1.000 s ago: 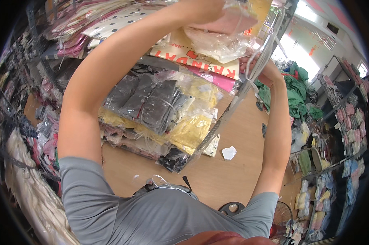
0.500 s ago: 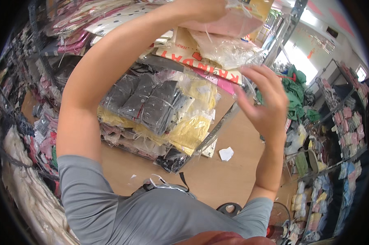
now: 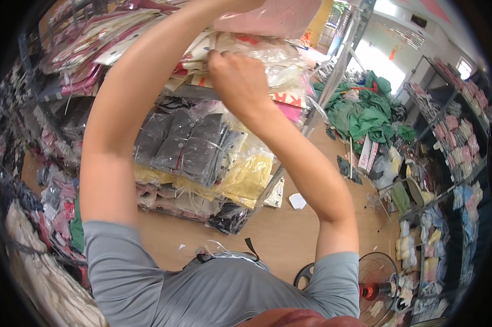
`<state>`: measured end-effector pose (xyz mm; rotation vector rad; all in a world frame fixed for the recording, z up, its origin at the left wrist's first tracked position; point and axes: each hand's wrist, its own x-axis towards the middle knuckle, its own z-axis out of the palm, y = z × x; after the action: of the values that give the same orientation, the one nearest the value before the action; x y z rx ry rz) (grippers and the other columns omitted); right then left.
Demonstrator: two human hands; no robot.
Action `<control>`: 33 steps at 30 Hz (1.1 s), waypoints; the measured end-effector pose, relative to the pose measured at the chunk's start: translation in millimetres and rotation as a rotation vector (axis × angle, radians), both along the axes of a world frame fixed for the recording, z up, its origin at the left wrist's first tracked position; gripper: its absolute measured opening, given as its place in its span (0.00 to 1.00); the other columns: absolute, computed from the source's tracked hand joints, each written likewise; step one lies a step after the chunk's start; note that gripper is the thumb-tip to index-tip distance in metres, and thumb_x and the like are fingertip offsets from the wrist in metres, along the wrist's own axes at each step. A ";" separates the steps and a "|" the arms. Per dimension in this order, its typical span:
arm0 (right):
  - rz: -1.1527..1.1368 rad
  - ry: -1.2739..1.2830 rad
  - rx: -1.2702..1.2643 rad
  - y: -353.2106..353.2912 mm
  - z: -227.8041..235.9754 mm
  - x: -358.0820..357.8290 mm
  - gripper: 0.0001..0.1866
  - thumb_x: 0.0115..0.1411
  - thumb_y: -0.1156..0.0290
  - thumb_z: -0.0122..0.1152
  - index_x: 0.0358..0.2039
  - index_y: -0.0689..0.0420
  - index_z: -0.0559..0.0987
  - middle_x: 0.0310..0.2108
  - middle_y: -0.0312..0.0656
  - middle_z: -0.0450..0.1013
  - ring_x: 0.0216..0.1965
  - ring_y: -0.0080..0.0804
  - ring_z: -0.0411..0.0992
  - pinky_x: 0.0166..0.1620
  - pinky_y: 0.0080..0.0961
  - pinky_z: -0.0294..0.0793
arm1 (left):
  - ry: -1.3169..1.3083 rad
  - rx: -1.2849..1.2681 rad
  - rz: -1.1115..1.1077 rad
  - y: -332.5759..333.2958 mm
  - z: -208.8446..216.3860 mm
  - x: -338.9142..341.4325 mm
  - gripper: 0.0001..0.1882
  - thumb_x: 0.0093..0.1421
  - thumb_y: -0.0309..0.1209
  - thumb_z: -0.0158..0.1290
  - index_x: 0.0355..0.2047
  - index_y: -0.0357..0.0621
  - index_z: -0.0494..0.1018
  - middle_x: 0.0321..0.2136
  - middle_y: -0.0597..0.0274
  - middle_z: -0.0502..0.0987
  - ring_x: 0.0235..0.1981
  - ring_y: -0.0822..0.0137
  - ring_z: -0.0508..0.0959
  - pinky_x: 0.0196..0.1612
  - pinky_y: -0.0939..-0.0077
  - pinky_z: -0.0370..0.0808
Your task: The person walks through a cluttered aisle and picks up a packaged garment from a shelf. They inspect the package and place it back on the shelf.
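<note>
Both my arms are raised to a metal shelf rack [image 3: 333, 82] stacked with bagged garments. My left hand [image 3: 232, 6] is at the top edge, mostly cut off, and holds a pink garment in a clear bag [image 3: 273, 19] above the stack. My right hand [image 3: 239, 82] is closed, its fingers pinching the clear plastic bag [image 3: 267, 57] of a cream printed garment on top of the upper shelf. On the shelf below lie dark grey bagged garments [image 3: 186, 144] and yellow ones [image 3: 248, 180].
A heap of green cloth [image 3: 365, 111] lies on the wooden floor behind the rack. Racks of folded garments [image 3: 453, 131] line the right side. A floor fan [image 3: 374, 278] stands at lower right. A white paper scrap [image 3: 297, 200] lies on the floor. Hanging clothes [image 3: 44, 180] crowd the left.
My right hand swung left from the open space beside the rack and closed on the clear bag on the upper shelf. My left hand stayed up with the pink package.
</note>
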<state>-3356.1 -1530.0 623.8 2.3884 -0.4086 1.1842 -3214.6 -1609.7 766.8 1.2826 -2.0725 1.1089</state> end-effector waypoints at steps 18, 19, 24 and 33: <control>0.007 0.306 0.087 -24.1 -11.9 -94.7 0.40 0.45 0.56 0.74 0.58 0.54 0.69 0.39 0.43 0.75 0.42 0.43 0.73 0.51 0.38 0.68 | 0.134 0.095 0.202 -1.7 -28.7 6.5 0.15 0.59 0.30 0.44 0.32 0.39 0.81 0.34 0.43 0.81 0.35 0.47 0.81 0.38 0.56 0.76; 0.006 0.274 0.062 -23.7 -13.2 -94.2 0.39 0.45 0.58 0.75 0.58 0.54 0.69 0.37 0.42 0.75 0.40 0.42 0.73 0.50 0.38 0.69 | 0.193 0.074 0.164 -1.7 -27.9 5.8 0.14 0.58 0.29 0.44 0.31 0.39 0.81 0.34 0.43 0.81 0.34 0.47 0.81 0.37 0.57 0.76; -0.032 0.258 -0.085 -23.3 -8.2 -88.5 0.37 0.44 0.57 0.75 0.54 0.55 0.72 0.32 0.40 0.74 0.39 0.40 0.72 0.49 0.37 0.68 | 0.064 -0.108 0.140 -7.7 -23.9 31.6 0.13 0.57 0.27 0.44 0.30 0.38 0.80 0.26 0.43 0.80 0.29 0.48 0.81 0.30 0.56 0.75; 0.061 0.189 0.189 -32.8 13.4 -87.6 0.20 0.50 0.67 0.71 0.44 0.57 0.81 0.34 0.45 0.76 0.38 0.44 0.74 0.46 0.36 0.70 | -0.021 -0.050 0.165 -1.5 -29.6 11.5 0.15 0.60 0.27 0.41 0.36 0.37 0.79 0.31 0.42 0.80 0.33 0.47 0.81 0.34 0.56 0.75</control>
<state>-3443.7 -1562.7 637.2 2.6650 -0.4037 0.9717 -3203.2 -1611.2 737.2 1.4444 -1.9699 1.2415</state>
